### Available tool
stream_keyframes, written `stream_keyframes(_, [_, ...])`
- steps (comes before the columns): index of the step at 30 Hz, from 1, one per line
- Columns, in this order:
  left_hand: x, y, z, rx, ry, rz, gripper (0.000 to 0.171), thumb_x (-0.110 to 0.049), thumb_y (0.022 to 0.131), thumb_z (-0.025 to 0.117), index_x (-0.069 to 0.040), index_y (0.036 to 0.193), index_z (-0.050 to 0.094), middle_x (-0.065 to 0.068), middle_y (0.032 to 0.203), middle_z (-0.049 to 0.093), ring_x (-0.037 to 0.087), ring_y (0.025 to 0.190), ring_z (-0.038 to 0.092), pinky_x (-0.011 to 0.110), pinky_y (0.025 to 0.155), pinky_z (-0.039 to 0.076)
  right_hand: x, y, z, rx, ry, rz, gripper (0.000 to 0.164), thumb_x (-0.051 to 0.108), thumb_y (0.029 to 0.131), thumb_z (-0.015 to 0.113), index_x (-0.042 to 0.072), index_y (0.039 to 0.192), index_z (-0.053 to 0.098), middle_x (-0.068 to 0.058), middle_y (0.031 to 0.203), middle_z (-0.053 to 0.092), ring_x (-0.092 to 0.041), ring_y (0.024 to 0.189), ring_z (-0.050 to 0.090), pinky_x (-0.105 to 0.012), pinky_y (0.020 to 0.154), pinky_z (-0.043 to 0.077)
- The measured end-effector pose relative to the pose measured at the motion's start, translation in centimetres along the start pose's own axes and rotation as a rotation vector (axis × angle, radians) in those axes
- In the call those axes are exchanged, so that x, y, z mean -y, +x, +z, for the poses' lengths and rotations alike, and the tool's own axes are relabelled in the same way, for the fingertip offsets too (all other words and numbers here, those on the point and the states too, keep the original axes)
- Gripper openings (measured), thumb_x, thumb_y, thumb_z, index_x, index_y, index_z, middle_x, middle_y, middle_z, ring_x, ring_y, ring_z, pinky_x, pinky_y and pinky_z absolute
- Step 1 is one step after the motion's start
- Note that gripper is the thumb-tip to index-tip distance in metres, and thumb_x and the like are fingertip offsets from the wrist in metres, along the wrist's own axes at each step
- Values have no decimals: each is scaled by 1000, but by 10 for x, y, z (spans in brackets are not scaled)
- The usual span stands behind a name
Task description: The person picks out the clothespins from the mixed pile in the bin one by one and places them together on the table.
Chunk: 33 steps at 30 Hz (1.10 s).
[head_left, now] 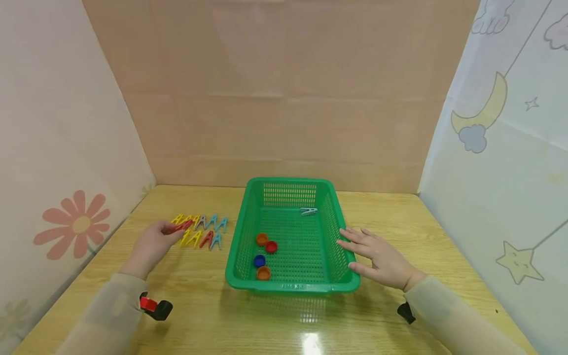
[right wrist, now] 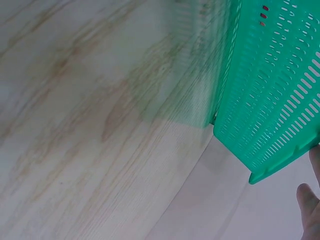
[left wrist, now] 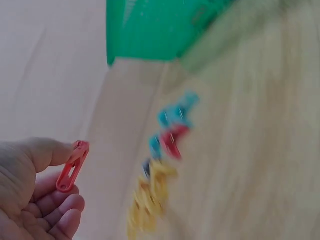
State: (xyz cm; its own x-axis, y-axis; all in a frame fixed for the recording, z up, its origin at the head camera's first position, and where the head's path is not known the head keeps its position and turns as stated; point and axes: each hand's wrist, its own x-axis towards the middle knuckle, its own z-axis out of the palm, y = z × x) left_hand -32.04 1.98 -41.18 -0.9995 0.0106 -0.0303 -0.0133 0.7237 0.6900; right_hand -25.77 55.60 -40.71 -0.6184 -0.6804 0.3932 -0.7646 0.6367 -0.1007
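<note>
My left hand pinches a red clothespin between thumb and fingers, over a group of clothespins on the table. Yellow ones, blue ones, a grey-violet one and another red clothespin stand there in two rough rows. My right hand lies with spread, nearly straight fingers on the right rim of a green plastic basket. Inside the basket, several small round caps, among them a blue cap and a red cap, lie toward the left. A pale grey clothespin lies at its far end.
The wooden table carries the basket at its middle, with the clothespins left of it. A tan back wall rises behind, and patterned side walls close off left and right. Each wrist wears a dark strap mount.
</note>
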Motion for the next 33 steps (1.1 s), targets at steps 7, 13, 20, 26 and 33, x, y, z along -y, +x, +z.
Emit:
stream_keyframes(7, [37,12,-1,-14,-37,-150,65,-48,95,56,6,130,50,29,130,48,41,107,48,49,81,43,-2,-1,-1,0,11,4,54,28,90,65,10,140,52,-16,146,43,-39,132,40,-24,115,9])
stream_keyframes(13, [53,24,1,-12,-51,-261,66,-46,93,60,8,129,49,28,127,48,40,104,46,49,84,42,-1,-1,-1,4,6,10,55,28,90,66,11,140,51,-14,147,42,-37,134,38,-23,114,9])
stream_keyframes(20, [60,25,5,10,-65,-298,67,-47,93,60,7,130,48,27,126,48,39,103,46,51,86,39,1,-1,0,14,-3,34,56,29,90,66,13,141,51,-11,149,41,-32,138,34,-32,114,18])
stream_keyframes(26, [59,26,6,30,-49,-281,65,-43,93,62,8,129,47,28,125,48,40,102,45,53,87,38,-1,0,1,7,21,18,55,28,91,65,11,141,50,-13,148,41,-36,136,37,-26,114,12])
stream_keyframes(33, [61,27,5,57,-82,-290,65,-42,91,65,7,129,47,26,123,48,38,100,44,48,82,39,-1,0,1,-6,23,18,54,27,90,66,11,140,52,-12,148,42,-34,136,37,-25,114,13])
